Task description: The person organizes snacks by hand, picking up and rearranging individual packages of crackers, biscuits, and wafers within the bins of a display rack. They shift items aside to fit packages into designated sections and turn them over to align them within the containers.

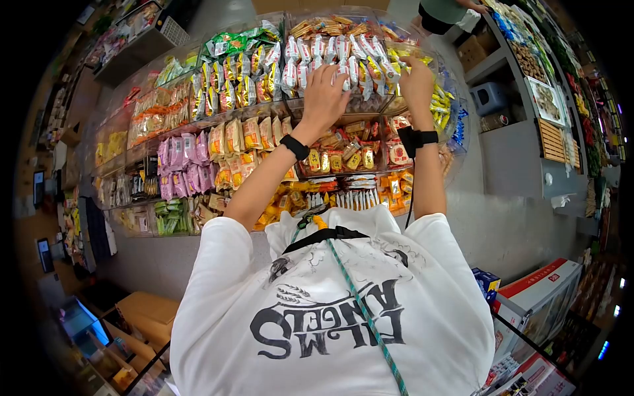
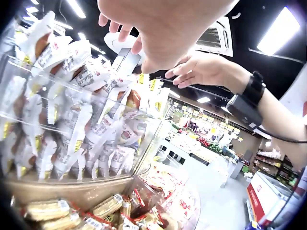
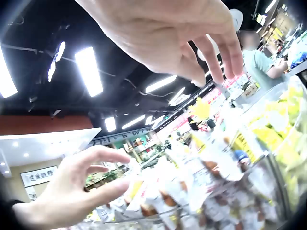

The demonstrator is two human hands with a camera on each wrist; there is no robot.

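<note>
White-wrapped snack packets (image 1: 330,49) stand in rows in a clear bin at the upper middle of the head view. Over their near side reaches my left hand (image 1: 325,98); in the right wrist view its thumb and fingers are parted, with no packet between them. To the right, my right hand (image 1: 416,82) hovers by the bin's right end, near yellow packets (image 1: 441,102). Its fingers bend loosely downward above the white packets in the right wrist view, holding nothing. The clear plastic bin wall (image 2: 72,129) shows below my left hand in the left wrist view.
Lower tiers hold purple packets (image 1: 185,152), orange packets (image 1: 251,135) and gold-wrapped snacks (image 1: 353,158). A grey counter (image 1: 508,158) stands to the right across the aisle. Another person (image 3: 261,67) stands beyond the bins. A white-and-red freezer (image 1: 545,287) is behind at right.
</note>
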